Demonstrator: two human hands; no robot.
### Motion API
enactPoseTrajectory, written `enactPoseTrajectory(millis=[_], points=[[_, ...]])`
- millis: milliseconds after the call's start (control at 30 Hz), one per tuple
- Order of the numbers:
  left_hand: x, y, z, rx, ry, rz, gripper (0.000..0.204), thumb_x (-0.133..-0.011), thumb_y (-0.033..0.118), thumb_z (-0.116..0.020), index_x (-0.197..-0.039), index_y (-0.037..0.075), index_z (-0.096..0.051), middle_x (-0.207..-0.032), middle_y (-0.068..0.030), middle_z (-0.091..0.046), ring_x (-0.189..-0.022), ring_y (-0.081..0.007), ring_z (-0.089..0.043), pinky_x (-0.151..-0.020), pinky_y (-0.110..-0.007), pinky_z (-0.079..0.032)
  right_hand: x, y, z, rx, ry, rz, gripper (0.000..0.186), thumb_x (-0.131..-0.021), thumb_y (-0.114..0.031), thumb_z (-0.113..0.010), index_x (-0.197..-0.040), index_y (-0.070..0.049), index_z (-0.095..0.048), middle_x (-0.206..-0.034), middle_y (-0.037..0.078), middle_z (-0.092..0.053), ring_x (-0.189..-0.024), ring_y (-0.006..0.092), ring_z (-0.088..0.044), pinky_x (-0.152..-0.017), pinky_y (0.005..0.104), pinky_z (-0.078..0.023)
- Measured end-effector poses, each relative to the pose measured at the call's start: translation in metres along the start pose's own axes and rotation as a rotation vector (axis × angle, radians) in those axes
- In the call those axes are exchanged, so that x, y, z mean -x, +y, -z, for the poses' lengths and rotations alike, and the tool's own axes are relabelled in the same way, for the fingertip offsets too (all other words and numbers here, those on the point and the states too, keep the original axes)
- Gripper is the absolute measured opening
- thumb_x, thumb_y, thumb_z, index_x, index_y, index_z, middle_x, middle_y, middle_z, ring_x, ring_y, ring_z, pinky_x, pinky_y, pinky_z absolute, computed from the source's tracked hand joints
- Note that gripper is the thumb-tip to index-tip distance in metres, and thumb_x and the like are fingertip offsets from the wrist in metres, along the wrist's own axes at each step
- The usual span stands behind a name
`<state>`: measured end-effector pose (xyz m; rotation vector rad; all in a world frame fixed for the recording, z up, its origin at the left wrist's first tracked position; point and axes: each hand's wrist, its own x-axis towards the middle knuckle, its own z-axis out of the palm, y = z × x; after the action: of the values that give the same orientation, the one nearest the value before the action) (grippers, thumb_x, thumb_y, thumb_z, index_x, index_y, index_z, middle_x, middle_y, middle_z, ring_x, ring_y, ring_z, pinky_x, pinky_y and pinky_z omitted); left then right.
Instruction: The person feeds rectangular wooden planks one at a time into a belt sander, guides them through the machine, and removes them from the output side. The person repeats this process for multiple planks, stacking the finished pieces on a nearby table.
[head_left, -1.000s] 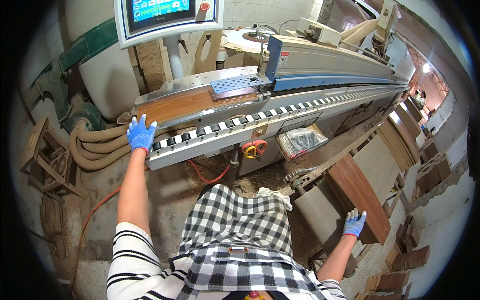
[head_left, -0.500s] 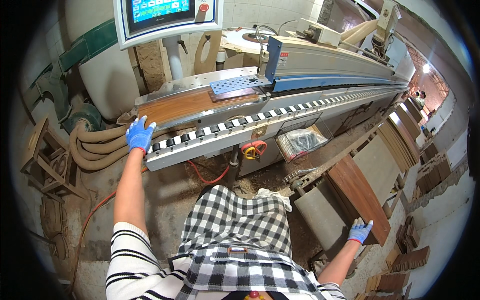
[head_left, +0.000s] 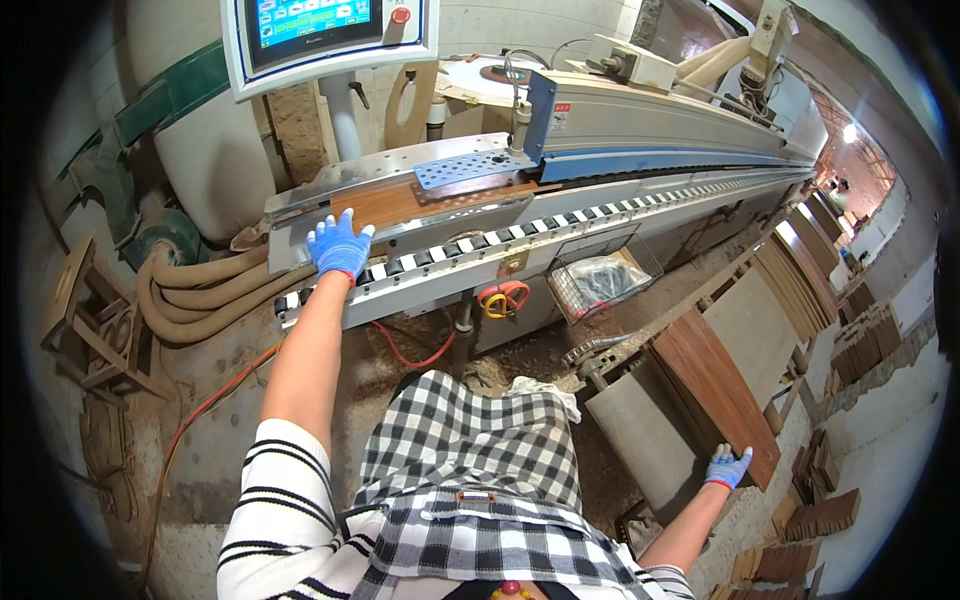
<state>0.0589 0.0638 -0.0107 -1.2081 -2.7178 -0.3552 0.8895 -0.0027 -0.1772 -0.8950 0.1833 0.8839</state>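
Left hand (head_left: 340, 248), left of centre: wide open, fingers spread, fingertips at the left end of a wood-grain board (head_left: 400, 204), pressing rather than gripping by the look of it. Right hand (head_left: 729, 466), lower right: part-open, fingers at the near end of a reddish-brown board (head_left: 715, 385) atop a stack; real hold or just contact, cannot tell. Wood-grain board flat on the metal worktop (head_left: 290, 247), upper left of centre, far end under a blue perforated plate (head_left: 470, 168).

For good handling, probably: palm low, even push from the rear end, board square to the guide, fingertips well clear of the plate and of the roller rail (head_left: 430, 257) just below.

Around: touchscreen console (head_left: 318, 28) at upper left, ribbed hoses (head_left: 205, 268) and wooden stool (head_left: 82, 310) at far left, wire basket (head_left: 628, 290) right of centre, more stacked boards (head_left: 790, 275) along the right. Dusty concrete floor (head_left: 235, 400), workshop room.
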Motion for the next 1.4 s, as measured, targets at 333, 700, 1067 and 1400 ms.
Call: enactPoseTrajectory(millis=[333, 700, 1067, 1400], points=[[0.013, -0.005, -0.007, 0.107, 0.013, -0.208, 0.067, -0.09, 0.05, -0.046, -0.143, 0.013, -0.03, -0.141, -0.0161, -0.041, -0.131, -0.0315, -0.036, -0.11, -0.044, -0.021, 0.068, 0.019, 0.011, 0.143, -0.323, 0.009, 0.032, -0.079, -0.035, -0.067, -0.099, -0.01, -0.062, -0.095, 0.008, -0.063, -0.086, 0.0281, -0.055, -0.076, 0.0412, -0.047], [0.071, -0.031, 0.022, 0.354, 0.085, -0.593, 0.071, -0.083, 0.046, -0.061, -0.14, 0.013, -0.037, -0.143, -0.0179, -0.036, -0.132, -0.0355, -0.033, -0.11, -0.043, -0.024, 0.209, 0.17, -0.136, 0.19, -0.758, -0.363, 0.029, -0.083, -0.022, -0.064, -0.108, -0.008, -0.059, -0.098, 0.013, -0.065, -0.078, 0.0296, -0.063, -0.078, 0.0476, -0.051], [0.095, -0.075, 0.049, 0.003, 0.087, -0.686, 0.067, -0.079, 0.055, -0.058, -0.133, 0.018, -0.048, -0.139, -0.014, -0.043, -0.131, -0.0373, -0.034, -0.111, -0.049, -0.019, 0.341, 0.325, -0.235, 0.34, -1.008, -0.922, 0.032, -0.087, -0.018, -0.063, -0.112, 0.0, -0.052, -0.103, 0.016, -0.058, -0.095, 0.0368, -0.059, -0.088, 0.0521, -0.05], [0.052, -0.099, 0.04, -0.099, -0.048, -0.26, 0.068, -0.083, 0.059, -0.052, -0.14, 0.023, -0.04, -0.148, -0.01, -0.032, -0.137, -0.0319, -0.026, -0.113, -0.047, -0.015, 0.319, 0.326, -0.235, 0.271, -1.325, -0.861, 0.052, -0.091, -0.014, -0.054, -0.136, 0.002, -0.035, -0.131, 0.021, -0.048, -0.116, 0.0324, -0.053, -0.101, 0.044, -0.043]])
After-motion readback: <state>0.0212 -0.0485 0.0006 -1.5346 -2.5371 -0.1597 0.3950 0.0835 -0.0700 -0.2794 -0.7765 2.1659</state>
